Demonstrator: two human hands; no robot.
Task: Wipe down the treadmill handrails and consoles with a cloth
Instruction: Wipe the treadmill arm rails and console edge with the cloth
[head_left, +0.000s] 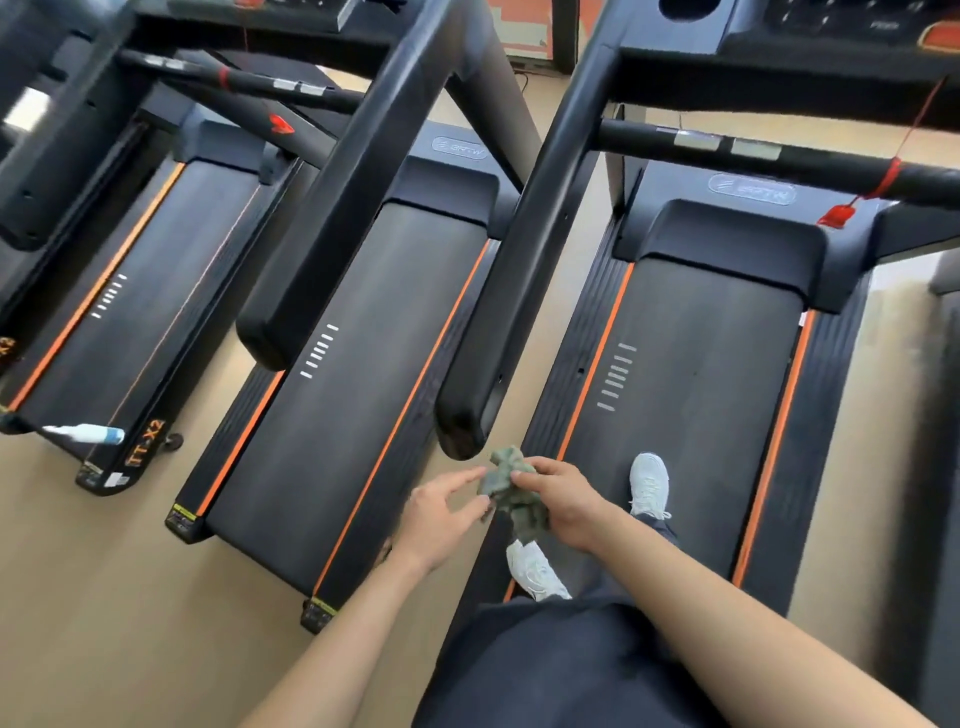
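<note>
A crumpled grey-green cloth (511, 488) is bunched between my two hands, low in the middle of the view. My right hand (563, 501) grips it with curled fingers. My left hand (447, 512) reaches in from the left, its straight fingers touching the cloth's edge. Just above the cloth ends the black left handrail (511, 291) of the treadmill I stand on. Its front crossbar (779, 156) with silver sensor plates runs to the right, and the console (831, 31) sits at the top edge.
Two more treadmills stand to the left, with another black handrail (332, 218) between them. A white spray bottle (85, 433) lies on the far-left treadmill's deck end. A red safety clip (839, 214) hangs from the crossbar. My white shoes are on the belt (701, 364).
</note>
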